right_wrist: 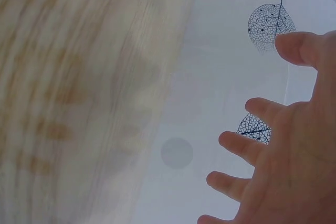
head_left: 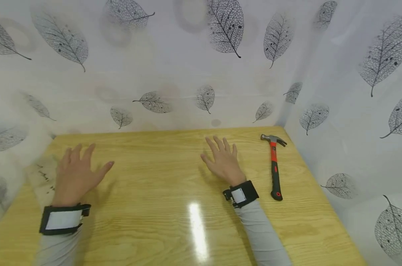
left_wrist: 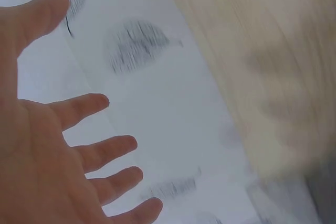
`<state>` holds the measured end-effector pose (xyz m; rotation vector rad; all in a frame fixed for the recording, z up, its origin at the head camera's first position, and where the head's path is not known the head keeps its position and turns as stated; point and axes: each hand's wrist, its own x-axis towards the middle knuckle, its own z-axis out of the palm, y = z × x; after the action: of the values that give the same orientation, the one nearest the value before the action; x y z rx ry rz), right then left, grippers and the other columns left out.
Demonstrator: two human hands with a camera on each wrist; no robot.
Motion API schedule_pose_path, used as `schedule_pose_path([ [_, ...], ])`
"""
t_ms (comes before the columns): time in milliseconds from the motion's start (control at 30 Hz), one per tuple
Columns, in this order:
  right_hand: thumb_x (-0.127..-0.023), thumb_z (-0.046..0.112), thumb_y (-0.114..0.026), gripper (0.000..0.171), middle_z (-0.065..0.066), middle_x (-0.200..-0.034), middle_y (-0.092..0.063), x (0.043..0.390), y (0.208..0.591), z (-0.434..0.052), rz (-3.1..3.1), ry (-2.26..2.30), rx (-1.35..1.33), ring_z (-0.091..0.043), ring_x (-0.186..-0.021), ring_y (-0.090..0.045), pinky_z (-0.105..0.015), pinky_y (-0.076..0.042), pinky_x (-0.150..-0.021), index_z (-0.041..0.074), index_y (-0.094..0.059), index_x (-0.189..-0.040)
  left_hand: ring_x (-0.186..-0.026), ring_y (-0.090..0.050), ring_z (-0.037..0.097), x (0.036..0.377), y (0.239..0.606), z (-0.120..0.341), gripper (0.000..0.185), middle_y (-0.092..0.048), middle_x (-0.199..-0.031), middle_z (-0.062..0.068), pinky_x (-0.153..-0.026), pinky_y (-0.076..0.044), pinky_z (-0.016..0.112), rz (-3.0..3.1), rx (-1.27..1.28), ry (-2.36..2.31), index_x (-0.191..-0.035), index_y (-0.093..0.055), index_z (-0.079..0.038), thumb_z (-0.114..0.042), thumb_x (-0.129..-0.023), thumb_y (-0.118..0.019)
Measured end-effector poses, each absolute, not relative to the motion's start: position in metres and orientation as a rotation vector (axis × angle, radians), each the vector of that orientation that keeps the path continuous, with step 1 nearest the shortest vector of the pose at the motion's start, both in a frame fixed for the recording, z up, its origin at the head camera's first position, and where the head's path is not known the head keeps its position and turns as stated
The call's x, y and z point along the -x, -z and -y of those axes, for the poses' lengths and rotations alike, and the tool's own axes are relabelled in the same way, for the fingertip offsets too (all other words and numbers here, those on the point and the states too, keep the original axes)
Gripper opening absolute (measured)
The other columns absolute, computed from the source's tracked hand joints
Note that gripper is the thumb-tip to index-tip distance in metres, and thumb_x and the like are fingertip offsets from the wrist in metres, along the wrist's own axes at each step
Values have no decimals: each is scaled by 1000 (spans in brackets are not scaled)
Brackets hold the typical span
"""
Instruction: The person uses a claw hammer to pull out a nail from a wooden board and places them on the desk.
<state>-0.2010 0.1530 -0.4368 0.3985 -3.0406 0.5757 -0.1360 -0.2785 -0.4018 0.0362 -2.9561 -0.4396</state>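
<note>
My left hand is held over the left side of the wooden table, fingers spread and nothing in its grasp. Beneath and beside it lies a pale sheet with dark marks, partly covered by the hand. Over the right half of the table is my right hand, also bare, its fingers fanned out. A claw hammer lies to the right of that hand, apart from it, its metal head toward the far edge and its black and red handle toward me. Both wrist views show spread fingers holding nothing.
White curtain-like sheeting printed with dark leaf skeletons rises along the table's back and both sides. A bright light reflection shines on the tabletop near the front middle. Black straps with white patches circle both wrists.
</note>
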Motion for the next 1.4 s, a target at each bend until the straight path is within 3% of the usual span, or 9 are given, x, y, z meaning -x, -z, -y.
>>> schedule_pose_path([
  [167,-104,58,-38,69,-10,-170,-18,201,429,-164,3062,-594,-355,-43,-156,-6,-71,1,-120,27,-21,-164,-134,-21,68,136,403,328,100,-23,-148,48,-97,-26,82,2941,-220,424,-155,-27,7,-68,-94,-52],
  [467,-105,55,-40,70,-14,-170,-15,192,422,-184,3090,-672,-274,-46,-155,-2,-73,5,-117,24,-19,-164,-125,-25,72,152,403,349,113,-17,-143,54,-90,-34,83,3072,-496,679,-155,-8,14,-70,-93,-51],
  [667,-105,55,-39,70,-15,-170,-15,193,428,-170,3103,-697,-360,-47,-155,-2,-73,7,-117,23,-19,-164,-122,-30,73,136,411,366,120,-15,-140,60,-96,-36,80,3170,-667,773,-149,-1,24,-66,-92,-57],
  [767,-106,55,-38,69,-15,-170,-15,195,431,-161,3112,-699,-398,-47,-155,-3,-73,7,-117,23,-19,-164,-119,-37,71,129,415,376,117,-23,-135,61,-94,-43,75,3178,-662,782,-143,-15,30,-66,-92,-58],
  [867,-106,55,-38,69,-15,-170,-15,198,432,-149,3110,-712,-447,-47,-155,-3,-73,7,-117,24,-19,-164,-100,-55,57,119,418,389,105,-42,-120,55,-73,-56,59,3166,-683,744,-125,-43,27,-71,-90,-56],
  [933,-106,56,-37,69,-15,-170,-15,199,432,-145,3112,-722,-469,-47,-155,-4,-72,7,-118,24,-19,-164,-89,-55,49,115,420,393,97,-46,-112,50,-60,-53,48,3154,-678,719,-109,-51,23,-72,-90,-55],
  [1000,-106,57,-36,69,-14,-170,-15,200,431,-148,3124,-726,-468,-47,-155,-4,-72,7,-118,25,-18,-164,-85,-52,44,117,422,391,89,-47,-106,45,-56,-48,42,3163,-650,711,-98,-55,18,-71,-92,-53],
  [1167,-106,56,-36,68,-13,-170,-14,201,432,-150,3142,-711,-448,-45,-155,-3,-71,8,-118,25,-17,-164,-97,-48,55,115,418,390,94,-44,-113,54,-65,-49,51,3205,-573,680,-101,-54,25,-69,-95,-49],
  [1400,-106,57,-35,68,-13,-170,-17,203,431,-153,3122,-682,-456,-46,-155,-6,-72,5,-118,24,-19,-164,-114,-38,69,113,418,388,116,-28,-129,62,-87,-45,71,3233,-571,674,-130,-33,36,-73,-93,-48],
])
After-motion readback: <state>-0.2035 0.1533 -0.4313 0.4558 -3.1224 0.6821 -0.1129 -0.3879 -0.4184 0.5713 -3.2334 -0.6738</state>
